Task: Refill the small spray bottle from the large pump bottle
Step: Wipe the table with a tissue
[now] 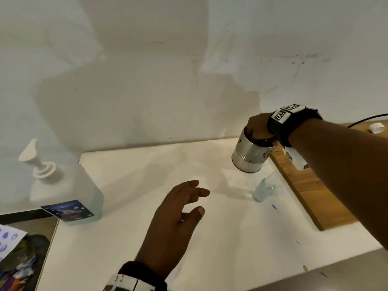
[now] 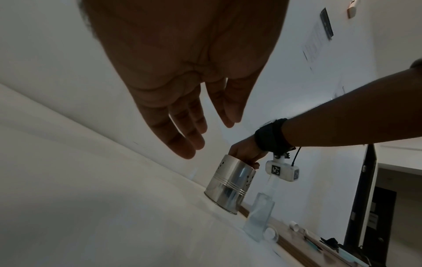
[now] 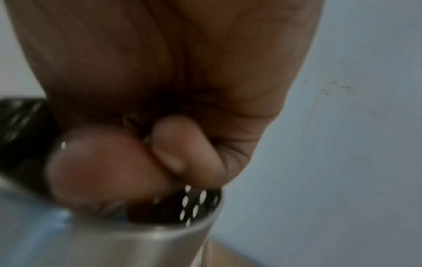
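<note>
We saw right hand (image 1: 259,128) pinching tilted steel cup (image 1: 251,153) by its rim, left hand (image 1: 178,215) hovering with fingers loose, holding nothing. Spray bottle (image 1: 263,190) stood beside cup; pump bottle (image 1: 67,192) far left.

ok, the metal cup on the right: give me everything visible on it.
The metal cup is a shiny steel cylinder with grooved rings round the middle and clusters of small holes near the open rim. It is tilted, lifted clear of the white counter. The right hand grips its rim, fingers inside. The small bottle stands just beside it, apart.
</note>
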